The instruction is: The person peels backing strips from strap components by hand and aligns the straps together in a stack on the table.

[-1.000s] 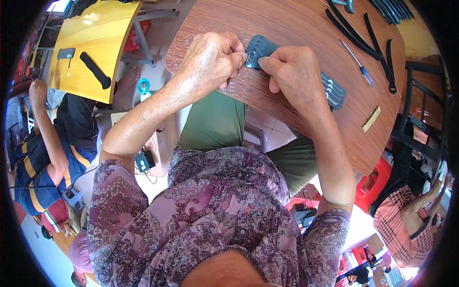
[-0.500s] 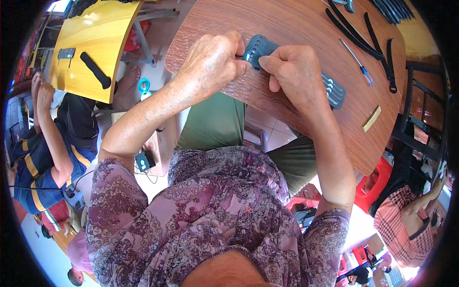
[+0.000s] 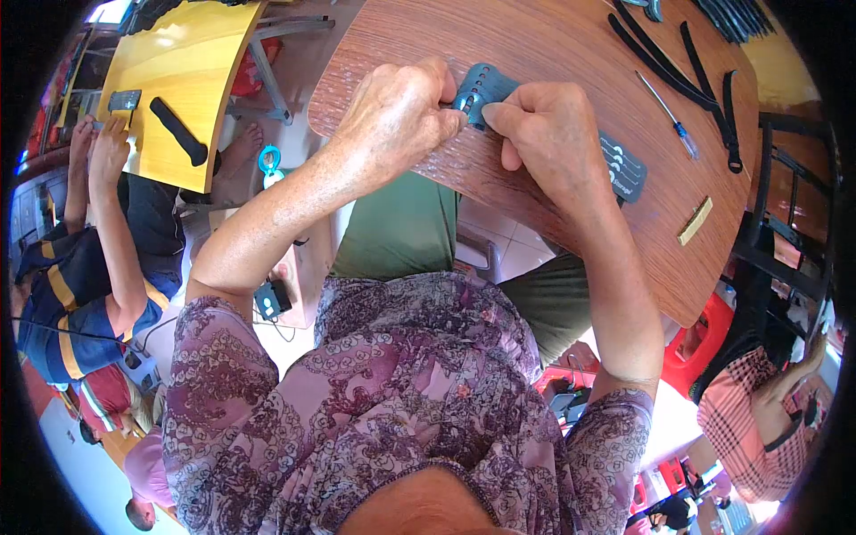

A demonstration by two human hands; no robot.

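A dark teal plastic piece (image 3: 484, 77) with a row of small holes is held over the near part of the wooden table, between both hands. My left hand (image 3: 401, 116) is closed, thumb and bent fingers gripping the piece's left edge. On the opposite side, my right hand (image 3: 548, 125) pinches the piece with thumb and forefinger, its other fingers curled. Whether anything small sits in that pinch is hidden. Partly behind my right wrist lies a dark grey card (image 3: 624, 169) with white curved marks and lettering.
A screwdriver (image 3: 670, 120), black straps (image 3: 713, 98) and a small yellowish strip (image 3: 695, 221) lie on the table's right side. Dark tools (image 3: 731, 20) are stacked at the far corner. At left, a co-worker (image 3: 85, 285) sits by a yellow table (image 3: 192, 67).
My hands and the teal piece hold almost the same position. The co-worker at left has raised their hands to the yellow table's edge, near a dark card.
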